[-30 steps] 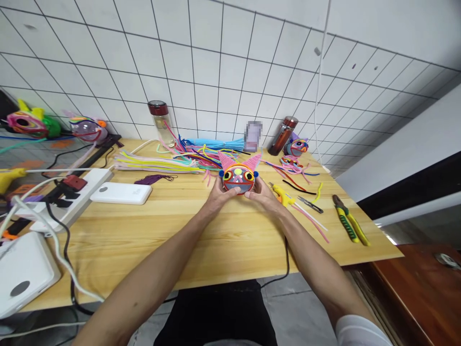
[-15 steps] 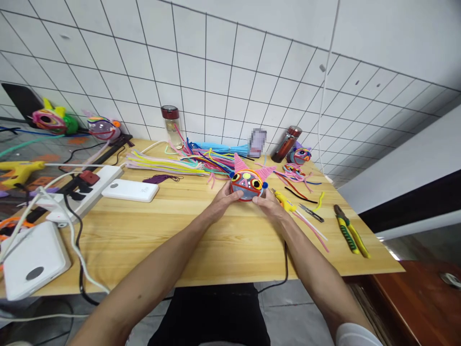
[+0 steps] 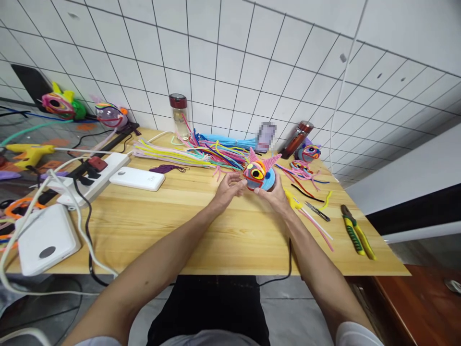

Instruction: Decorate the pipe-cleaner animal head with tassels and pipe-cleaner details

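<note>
The table (image 3: 144, 230) carries a heap of pipe cleaners (image 3: 187, 154). Left of the heap lies a white power bank (image 3: 137, 178), its grey print too small to read. Right of the heap I hold the horned head (image 3: 260, 174) off the wood. My right hand (image 3: 278, 194) has its fingers cupped round it. My left hand (image 3: 227, 190) has its fingertips curled against its side; I cannot tell if they pinch. Held this lightly, it might roll out.

pipe-cleaner head (image 3: 260, 174): pink striped ears, red face, yellow-ringed black eye, blue back. pliers (image 3: 356, 234): yellow-green handles. power bank (image 3: 137, 178): white. table (image 3: 187, 230): pale wood grain. wall (image 3: 230, 72): white tiles, dark grid lines. loose pipe cleaners (image 3: 187, 156): pink, yellow, blue.
</note>
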The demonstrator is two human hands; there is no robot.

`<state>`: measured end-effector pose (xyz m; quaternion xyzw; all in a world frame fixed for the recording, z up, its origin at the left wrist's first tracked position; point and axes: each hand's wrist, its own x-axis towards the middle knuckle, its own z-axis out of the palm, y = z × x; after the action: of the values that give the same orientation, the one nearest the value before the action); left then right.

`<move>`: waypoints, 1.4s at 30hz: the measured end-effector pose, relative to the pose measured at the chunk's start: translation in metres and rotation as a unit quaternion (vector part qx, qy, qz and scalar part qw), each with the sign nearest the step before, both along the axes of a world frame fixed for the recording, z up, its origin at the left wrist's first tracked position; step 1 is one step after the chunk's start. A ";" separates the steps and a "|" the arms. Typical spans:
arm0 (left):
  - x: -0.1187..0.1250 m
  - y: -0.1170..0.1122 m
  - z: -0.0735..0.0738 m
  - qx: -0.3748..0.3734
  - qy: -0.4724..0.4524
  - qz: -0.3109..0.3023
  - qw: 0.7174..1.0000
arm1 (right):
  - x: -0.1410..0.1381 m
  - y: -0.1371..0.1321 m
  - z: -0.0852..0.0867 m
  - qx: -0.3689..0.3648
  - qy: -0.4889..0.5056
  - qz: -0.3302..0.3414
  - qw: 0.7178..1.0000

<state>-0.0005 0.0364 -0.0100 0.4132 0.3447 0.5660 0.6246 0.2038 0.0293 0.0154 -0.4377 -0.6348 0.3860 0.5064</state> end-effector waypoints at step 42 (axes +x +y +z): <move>-0.020 0.013 0.006 0.002 0.093 0.162 0.982 | -0.005 -0.013 -0.002 0.134 -0.331 -0.110 0.927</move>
<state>-0.0204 0.0495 -0.0041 0.4042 0.4624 0.6192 0.4894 0.1990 0.0160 0.0137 -0.5357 -0.7602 0.0722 0.3605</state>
